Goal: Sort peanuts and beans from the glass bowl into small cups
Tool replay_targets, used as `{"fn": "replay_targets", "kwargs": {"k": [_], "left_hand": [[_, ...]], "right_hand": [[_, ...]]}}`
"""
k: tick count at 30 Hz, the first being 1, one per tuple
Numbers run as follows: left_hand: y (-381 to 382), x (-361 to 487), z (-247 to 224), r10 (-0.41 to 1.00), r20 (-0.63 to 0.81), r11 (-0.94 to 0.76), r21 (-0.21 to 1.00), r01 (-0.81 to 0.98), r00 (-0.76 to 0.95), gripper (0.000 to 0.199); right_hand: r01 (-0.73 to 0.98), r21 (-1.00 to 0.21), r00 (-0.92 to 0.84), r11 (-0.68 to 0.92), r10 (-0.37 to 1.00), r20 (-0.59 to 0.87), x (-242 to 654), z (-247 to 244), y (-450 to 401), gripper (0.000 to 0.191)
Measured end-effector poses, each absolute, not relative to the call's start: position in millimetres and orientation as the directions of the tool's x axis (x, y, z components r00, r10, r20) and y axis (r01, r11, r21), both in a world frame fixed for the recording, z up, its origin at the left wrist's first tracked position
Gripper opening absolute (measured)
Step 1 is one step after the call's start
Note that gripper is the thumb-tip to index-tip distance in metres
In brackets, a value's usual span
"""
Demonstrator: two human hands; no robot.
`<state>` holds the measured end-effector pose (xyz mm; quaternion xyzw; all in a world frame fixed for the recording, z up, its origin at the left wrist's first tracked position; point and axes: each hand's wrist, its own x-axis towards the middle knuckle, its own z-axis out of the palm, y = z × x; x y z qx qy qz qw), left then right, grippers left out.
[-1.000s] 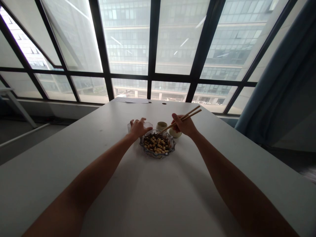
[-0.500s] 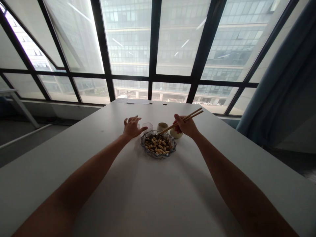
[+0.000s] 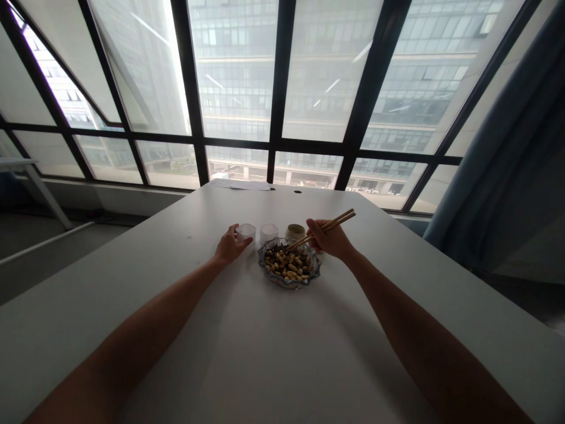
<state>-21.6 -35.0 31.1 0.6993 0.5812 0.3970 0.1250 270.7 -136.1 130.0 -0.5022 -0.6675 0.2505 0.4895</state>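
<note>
My left hand (image 3: pixel 229 245) is wrapped round a small clear plastic cup (image 3: pixel 246 231) standing on the table, thumb on the near side. My right hand (image 3: pixel 327 237) is closed on a pair of wooden chopsticks (image 3: pixel 339 219), slanting down to the left. Their tips reach into a scalloped glass bowl (image 3: pixel 268 275) with peanuts (image 3: pixel 292 268) and dark seeds (image 3: pixel 276 254) in it. I cannot tell whether the tips pinch anything. A second clear cup (image 3: pixel 269 233) and a pale round cup (image 3: pixel 295 231) stand just behind the bowl.
The white table (image 3: pixel 273 353) runs away toward a large dark-framed window (image 3: pixel 273 144). Sheets of paper (image 3: pixel 247 185) lie at its far edge, left of two dark cable holes (image 3: pixel 298 192). A blue curtain (image 3: pixel 481 171) hangs at the right.
My left hand was spread above the clear cups; its fingers have come down round the left one. My right hand has lowered slightly, and the chopsticks have tipped flatter into the bowl.
</note>
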Motion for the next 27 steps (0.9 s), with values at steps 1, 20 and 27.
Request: {"fn": "replay_targets", "kwargs": {"k": [1,20,27], "left_hand": [[-36.0,-21.7,31.6,0.913,0.408,-0.29,0.64,0.712,0.005,0.075],[-38.6,-23.8,25.7,0.915,0.404,-0.316,0.708,0.632,0.005,0.073],[-34.6,-26.1,24.1,0.918,0.397,-0.325,0.71,0.625,0.027,0.074]], "right_hand": [[0.441,-0.811,-0.04,0.384,0.912,0.409,267.9,128.7,-139.7,0.064],[0.378,-0.831,0.175,0.408,0.85,0.497,266.5,71.5,-202.1,0.049],[0.483,-0.73,0.185,0.483,0.759,0.625,278.1,49.5,-211.5,0.043]]}}
